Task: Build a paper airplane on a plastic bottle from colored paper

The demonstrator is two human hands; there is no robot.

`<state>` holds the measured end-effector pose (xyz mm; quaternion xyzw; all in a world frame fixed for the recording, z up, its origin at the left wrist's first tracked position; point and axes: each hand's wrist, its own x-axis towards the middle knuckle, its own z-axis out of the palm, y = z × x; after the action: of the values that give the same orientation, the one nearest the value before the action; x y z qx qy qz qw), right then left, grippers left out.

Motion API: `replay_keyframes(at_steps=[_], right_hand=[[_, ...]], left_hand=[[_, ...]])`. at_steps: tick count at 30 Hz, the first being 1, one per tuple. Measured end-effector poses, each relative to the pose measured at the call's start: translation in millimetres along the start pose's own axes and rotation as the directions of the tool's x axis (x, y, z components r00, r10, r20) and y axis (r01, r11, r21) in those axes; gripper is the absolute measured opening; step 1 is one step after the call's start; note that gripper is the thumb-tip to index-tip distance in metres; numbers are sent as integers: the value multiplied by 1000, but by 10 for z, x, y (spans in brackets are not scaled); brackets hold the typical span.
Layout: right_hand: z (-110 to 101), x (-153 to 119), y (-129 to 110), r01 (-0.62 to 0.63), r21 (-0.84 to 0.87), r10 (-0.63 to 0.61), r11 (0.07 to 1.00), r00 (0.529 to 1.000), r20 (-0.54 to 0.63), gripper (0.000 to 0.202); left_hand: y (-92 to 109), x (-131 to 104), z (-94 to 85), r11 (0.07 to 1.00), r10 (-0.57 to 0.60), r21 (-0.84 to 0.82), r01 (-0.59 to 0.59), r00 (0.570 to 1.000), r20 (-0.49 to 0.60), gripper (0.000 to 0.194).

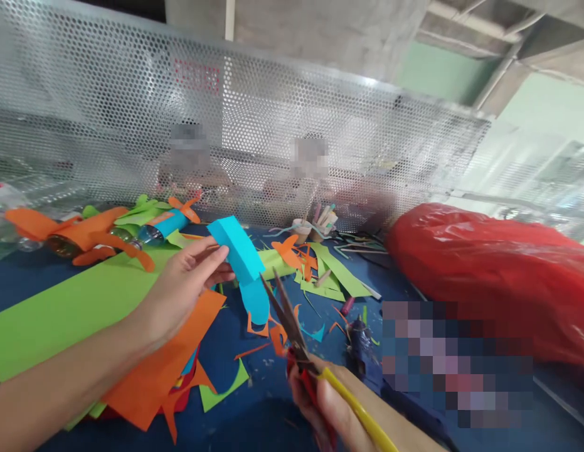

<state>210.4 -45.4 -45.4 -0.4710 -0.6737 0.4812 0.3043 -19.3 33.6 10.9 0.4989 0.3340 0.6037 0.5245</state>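
Observation:
My left hand point(192, 276) pinches a folded piece of bright blue paper point(239, 251) between thumb and fingers, above the table. A rounded flap of the paper hangs down at its lower end. My right hand point(336, 398) is closed around the handles of scissors point(292, 320), one red and one yellow. Their blades are slightly apart and point up and left, with the tips by the right edge of the blue paper; I cannot tell whether they touch it. Orange scraps point(277, 336) and a green offcut point(223, 386) lie below.
Large green paper point(84, 307) and orange paper point(164, 364) lie left. Paper-wrapped bottles point(89, 232) stand behind them. Cups of sticks point(322, 223) are at the back, before a perforated metal screen point(273, 125) with two people beyond. A red plastic bag point(489, 270) and a dark-blue tool point(360, 345) are right.

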Motion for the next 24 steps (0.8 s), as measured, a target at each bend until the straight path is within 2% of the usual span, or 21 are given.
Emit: replay_keyframes(at_steps=[4, 9, 11, 15, 18, 24], right_hand=[[-77, -58, -238, 67, -100, -62, 993, 997, 52, 60], [-151, -174, -542, 54, -111, -47, 992, 997, 66, 61], [-143, -179, -561, 47, -123, -38, 991, 997, 71, 63], [-122, -168, -557, 62, -178, -44, 982, 994, 103, 64], [-119, -169, -571, 93, -221, -70, 971, 991, 112, 66], [-121, -181, -578, 120, -280, -90, 953, 989, 119, 63]], left_hand=[[36, -26, 20, 1000, 8, -29, -6, 999, 43, 17], [92, -43, 43, 999, 17, -52, -15, 999, 31, 14], [92, -41, 46, 998, 27, -53, -25, 999, 39, 16], [66, -85, 74, 1000, 14, -2, -13, 992, 124, 18], [49, -153, 105, 998, -10, 60, 2, 991, 134, 20], [34, -201, 127, 998, -28, 62, 18, 984, 173, 21]])
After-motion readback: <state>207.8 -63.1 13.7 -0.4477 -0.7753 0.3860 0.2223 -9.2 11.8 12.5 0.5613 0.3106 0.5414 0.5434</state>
